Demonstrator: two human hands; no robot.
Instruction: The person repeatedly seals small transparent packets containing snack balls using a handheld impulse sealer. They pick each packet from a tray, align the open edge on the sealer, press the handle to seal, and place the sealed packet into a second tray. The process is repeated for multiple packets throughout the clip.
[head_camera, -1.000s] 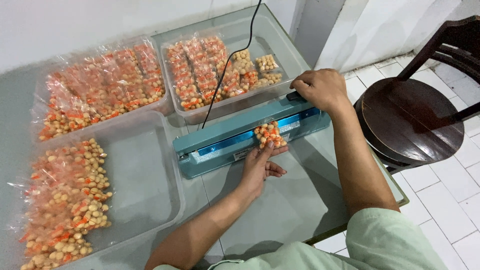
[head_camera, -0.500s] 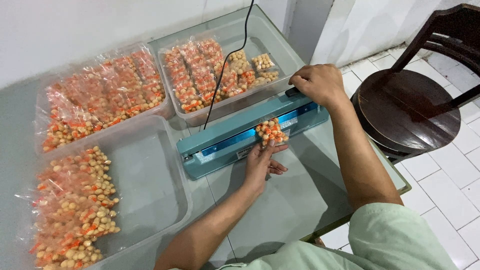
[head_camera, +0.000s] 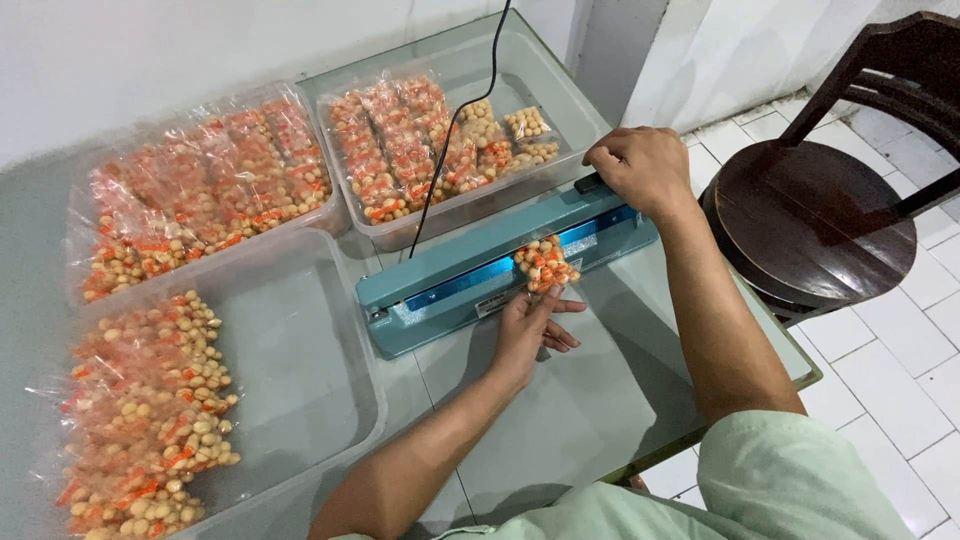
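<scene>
The right hand (head_camera: 640, 165) is closed around the black handle at the end of the teal impulse sealer (head_camera: 500, 270), pressing its arm down, while the left hand (head_camera: 530, 330) pinches a small clear bag of orange-and-cream snacks (head_camera: 543, 264) whose top lies under the sealing bar. The sealer sits on the grey surface (head_camera: 590, 400), its black cord (head_camera: 450, 130) running up over a clear tray (head_camera: 560, 80) of filled packets. Two more clear trays (head_camera: 300, 340) of packets stand to the left, and a dark wooden chair (head_camera: 810, 220) stands to the right.
</scene>
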